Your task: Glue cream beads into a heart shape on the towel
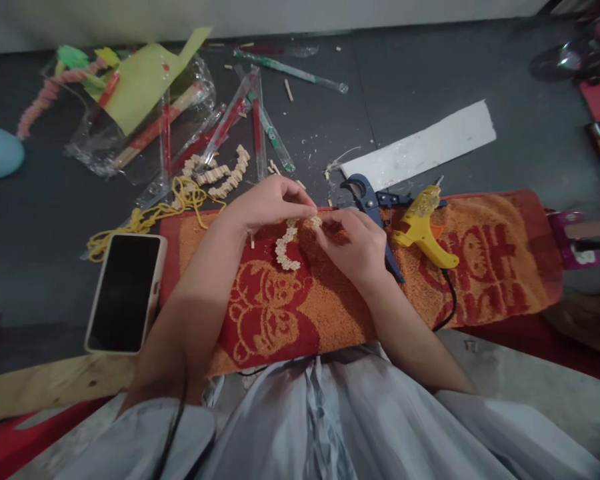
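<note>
My left hand [270,203] pinches with thumb and forefinger at the far edge of an orange and red towel [337,293]. Facing it, my right hand [355,243] is closed with its fingertips on the same spot. Between the fingertips shows a small pale cluster of short cut wooden sticks [316,221]. A curved strip of similar clusters [283,250] lies on the towel just below my left fingers; whether it joins the held cluster I cannot tell. Beside my right hand lie a dark blue hand cutter [367,197] and a yellow glue gun [423,227].
A phone [125,293] lies at the left, near tangled yellow string [145,217]. Beyond are more curved wooden strips [233,173], plastic-wrapped red sticks [230,120] and yellow-green paper [140,80]. A white board [425,147] is at the back right. A black cord [450,300] trails from the glue gun.
</note>
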A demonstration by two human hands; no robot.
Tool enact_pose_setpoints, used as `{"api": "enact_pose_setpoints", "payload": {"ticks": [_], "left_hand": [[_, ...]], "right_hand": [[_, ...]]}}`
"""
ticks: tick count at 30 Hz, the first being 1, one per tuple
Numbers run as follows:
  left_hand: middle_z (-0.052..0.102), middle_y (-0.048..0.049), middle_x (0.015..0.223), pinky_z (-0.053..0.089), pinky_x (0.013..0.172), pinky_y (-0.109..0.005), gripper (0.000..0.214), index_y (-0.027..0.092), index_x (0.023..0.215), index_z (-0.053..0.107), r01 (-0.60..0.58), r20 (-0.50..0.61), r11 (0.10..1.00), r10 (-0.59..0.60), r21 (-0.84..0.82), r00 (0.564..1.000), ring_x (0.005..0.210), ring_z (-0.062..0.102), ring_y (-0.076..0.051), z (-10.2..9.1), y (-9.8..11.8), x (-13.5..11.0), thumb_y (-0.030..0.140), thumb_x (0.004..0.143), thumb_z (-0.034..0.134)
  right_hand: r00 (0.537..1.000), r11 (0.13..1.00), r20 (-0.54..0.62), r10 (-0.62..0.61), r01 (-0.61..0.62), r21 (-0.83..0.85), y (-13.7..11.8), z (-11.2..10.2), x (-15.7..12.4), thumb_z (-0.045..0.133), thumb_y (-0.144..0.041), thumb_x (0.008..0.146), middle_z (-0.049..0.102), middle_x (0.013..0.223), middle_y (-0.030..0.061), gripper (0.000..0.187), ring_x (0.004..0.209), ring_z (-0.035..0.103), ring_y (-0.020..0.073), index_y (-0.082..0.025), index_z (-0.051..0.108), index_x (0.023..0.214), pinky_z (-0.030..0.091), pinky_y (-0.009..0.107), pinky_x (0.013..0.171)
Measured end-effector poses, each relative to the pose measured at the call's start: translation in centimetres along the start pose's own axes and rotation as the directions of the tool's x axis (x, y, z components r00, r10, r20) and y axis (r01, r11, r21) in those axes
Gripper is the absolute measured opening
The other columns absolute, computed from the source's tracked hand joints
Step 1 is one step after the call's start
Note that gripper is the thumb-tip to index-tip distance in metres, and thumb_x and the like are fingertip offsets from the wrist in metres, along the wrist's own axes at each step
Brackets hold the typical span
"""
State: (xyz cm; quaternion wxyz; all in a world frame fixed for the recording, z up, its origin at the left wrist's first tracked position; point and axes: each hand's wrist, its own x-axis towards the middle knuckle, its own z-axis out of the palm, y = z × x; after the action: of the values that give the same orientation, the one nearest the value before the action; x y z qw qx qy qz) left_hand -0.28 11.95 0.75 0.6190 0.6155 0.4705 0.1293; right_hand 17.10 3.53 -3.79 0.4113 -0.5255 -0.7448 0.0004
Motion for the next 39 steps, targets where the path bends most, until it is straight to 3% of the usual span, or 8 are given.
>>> {"api": "enact_pose_setpoints", "payload": {"ticks": [5,11,21,31,39], "left_hand": [[0.072,-0.0035,0.075,0.045,0.059,-0.021,0.017,0.017,0.082,0.074,-0.036,0.004,0.999,0.036,0.013,0.999,0.064,0.061,-0.010,-0.30,-0.65,0.32,0.033,0.076,0.073],[0.073,-0.0035,0.079,0.048,0.064,-0.022,0.012,0.017,0.084,0.074,-0.021,0.033,1.000,0.022,-0.022,0.999,0.067,0.063,-0.010,-0.29,-0.16,-0.02,0.022,0.073,0.075],[0.069,-0.0016,0.067,0.047,0.060,-0.022,0.007,0.017,0.076,0.073,-0.015,0.008,0.997,0.015,-0.070,1.000,0.058,0.059,-0.008,-0.16,-0.34,-0.07,0.020,0.072,0.078],[0.068,0.0000,0.065,0.047,0.062,-0.023,0.008,0.016,0.076,0.074,-0.047,0.004,0.999,0.047,-0.009,0.999,0.058,0.058,-0.008,-0.23,-0.43,0.09,0.022,0.071,0.076],[0.067,-0.0001,0.064,0.046,0.060,-0.024,0.009,0.016,0.076,0.074,-0.060,0.003,0.997,0.060,0.046,0.998,0.058,0.059,-0.009,-0.28,-0.51,0.18,0.023,0.070,0.076]], "right_hand": [[0.999,0.999,0.037,0.012,-0.013,0.032,0.42,-0.10,-0.24,0.065,-0.030,0.089,0.074,0.078,0.0037,0.007,0.075,0.071,0.0177,-0.023,0.065,0.088,0.057,0.028,0.070],[0.997,0.999,0.067,0.027,-0.029,0.028,0.51,-0.26,-0.28,0.067,-0.031,0.089,0.076,0.082,0.0044,0.008,0.076,0.072,0.0181,-0.024,0.068,0.089,0.059,0.029,0.071],[0.999,0.998,0.038,0.019,-0.021,0.061,0.40,-0.15,-0.23,0.062,-0.025,0.092,0.075,0.080,0.0032,0.009,0.075,0.070,0.0166,-0.023,0.069,0.086,0.058,0.028,0.071],[0.998,0.998,0.009,-0.058,0.058,0.018,0.25,0.06,-0.37,0.064,-0.022,0.090,0.074,0.079,0.0054,0.005,0.072,0.068,0.0173,-0.020,0.067,0.087,0.054,0.027,0.068],[0.999,0.999,0.035,-0.025,0.024,0.022,0.43,0.13,-0.48,0.064,-0.024,0.090,0.075,0.078,0.0051,0.007,0.072,0.069,0.0175,-0.021,0.069,0.086,0.056,0.028,0.068]]}}
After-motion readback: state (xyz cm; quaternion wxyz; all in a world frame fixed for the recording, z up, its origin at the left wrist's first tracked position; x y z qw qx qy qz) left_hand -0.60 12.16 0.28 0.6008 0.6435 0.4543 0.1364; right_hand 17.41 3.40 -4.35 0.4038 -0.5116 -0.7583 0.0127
